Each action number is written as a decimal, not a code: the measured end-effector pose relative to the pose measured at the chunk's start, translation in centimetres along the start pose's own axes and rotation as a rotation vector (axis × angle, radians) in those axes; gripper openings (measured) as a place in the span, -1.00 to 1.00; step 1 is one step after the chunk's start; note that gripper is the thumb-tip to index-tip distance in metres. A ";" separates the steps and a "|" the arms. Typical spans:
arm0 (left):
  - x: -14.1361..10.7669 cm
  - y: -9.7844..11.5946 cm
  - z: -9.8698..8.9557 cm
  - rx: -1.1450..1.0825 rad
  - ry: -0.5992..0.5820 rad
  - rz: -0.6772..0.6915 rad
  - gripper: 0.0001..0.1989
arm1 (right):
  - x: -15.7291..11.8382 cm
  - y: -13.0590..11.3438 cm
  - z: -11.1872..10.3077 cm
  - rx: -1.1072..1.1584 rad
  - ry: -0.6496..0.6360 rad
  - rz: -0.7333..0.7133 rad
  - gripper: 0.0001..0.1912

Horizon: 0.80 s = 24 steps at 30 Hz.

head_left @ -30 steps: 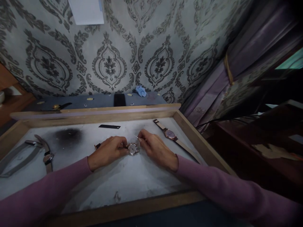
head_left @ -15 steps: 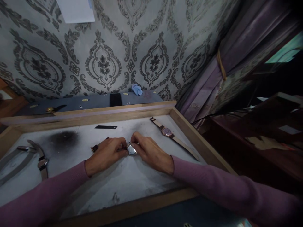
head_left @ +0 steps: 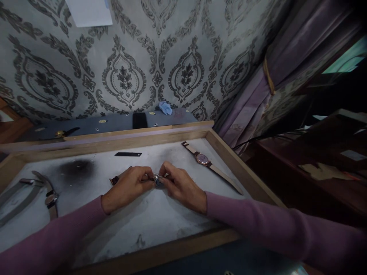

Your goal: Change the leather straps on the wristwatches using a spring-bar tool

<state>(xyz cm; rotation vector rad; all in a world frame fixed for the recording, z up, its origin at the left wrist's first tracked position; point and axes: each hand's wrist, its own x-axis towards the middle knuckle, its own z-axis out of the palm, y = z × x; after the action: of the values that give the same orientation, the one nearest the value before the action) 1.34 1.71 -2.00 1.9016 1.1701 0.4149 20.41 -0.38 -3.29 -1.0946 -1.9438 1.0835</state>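
Bare hands at work inside a wooden-framed tray (head_left: 183, 134). At far left, a gray band (head_left: 28, 198) lies looped near a strapped watch (head_left: 51, 199). Next, a dark strap (head_left: 114, 180) protrudes beside the left hand (head_left: 130, 187); whether it joins the held piece is hidden. Beyond this hand lies a flat black strip (head_left: 128, 154). The left fingers grasp a small watch (head_left: 157, 181), located between both hands near the tray's middle. The right hand (head_left: 183, 187) has its fingers pinched around a thin metal piece (head_left: 157, 175) at the watch. At right, a large watch (head_left: 202, 159) lies face up, its straps extended diagonally.
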 end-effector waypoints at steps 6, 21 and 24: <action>0.3 -0.3 -0.2 -0.103 -0.033 0.001 -0.87 | 0.0 0.2 0.2 0.018 -0.002 0.017 -0.91; 0.7 -0.5 0.0 -0.147 -0.067 -0.024 -0.84 | -0.3 -1.3 -0.5 -0.375 0.133 -0.071 -0.89; 0.6 -0.3 -0.1 -0.129 -0.064 -0.033 -0.84 | -0.1 -1.1 -0.4 -0.308 0.083 -0.062 -0.86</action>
<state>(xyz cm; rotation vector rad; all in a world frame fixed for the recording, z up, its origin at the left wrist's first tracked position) 1.45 2.36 -2.26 1.7695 1.1042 0.3994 20.43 -0.71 -2.12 -1.2100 -2.1085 0.7077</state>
